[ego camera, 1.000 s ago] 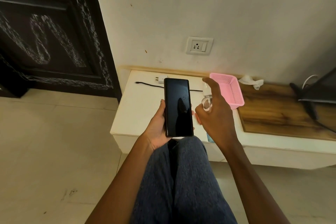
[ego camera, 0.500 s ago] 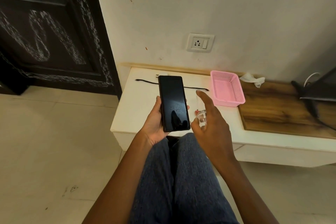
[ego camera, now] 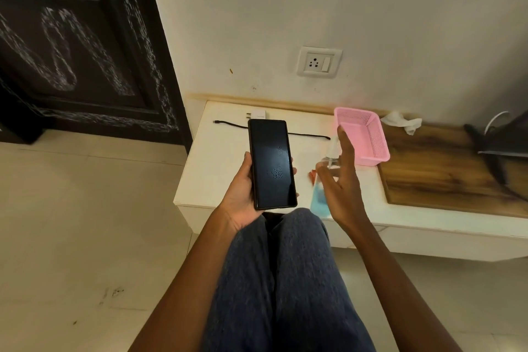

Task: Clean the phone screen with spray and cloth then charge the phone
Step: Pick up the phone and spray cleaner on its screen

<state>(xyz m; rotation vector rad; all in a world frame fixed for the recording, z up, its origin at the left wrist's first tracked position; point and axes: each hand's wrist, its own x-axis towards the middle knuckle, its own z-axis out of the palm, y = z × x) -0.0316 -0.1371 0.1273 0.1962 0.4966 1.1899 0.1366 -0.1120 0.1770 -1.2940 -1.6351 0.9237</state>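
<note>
My left hand [ego camera: 243,194] holds a black phone [ego camera: 271,163] upright above the white table's [ego camera: 211,174] front edge. Spray droplets speckle the dark screen. Just right of the phone is a clear spray bottle [ego camera: 328,160] with a blue lower part. My right hand [ego camera: 343,180] is at the bottle with fingers spread and straight, thumb in front of it. A white crumpled cloth [ego camera: 403,121] lies at the back. A white charger plug [ego camera: 257,115] and black cable [ego camera: 228,124] lie behind the phone. A wall socket [ego camera: 318,61] sits above the table.
A pink plastic basket [ego camera: 371,148] stands right of my right hand. A wooden board [ego camera: 443,177] covers the table's right part, with a dark stand [ego camera: 497,148] on it. A dark carved door [ego camera: 71,51] is at the left. My knees are below the table edge.
The bottle has come down and away from the phone, and my right hand's fingers have spread out from it. Droplets have appeared on the screen. The phone stays in my left hand.
</note>
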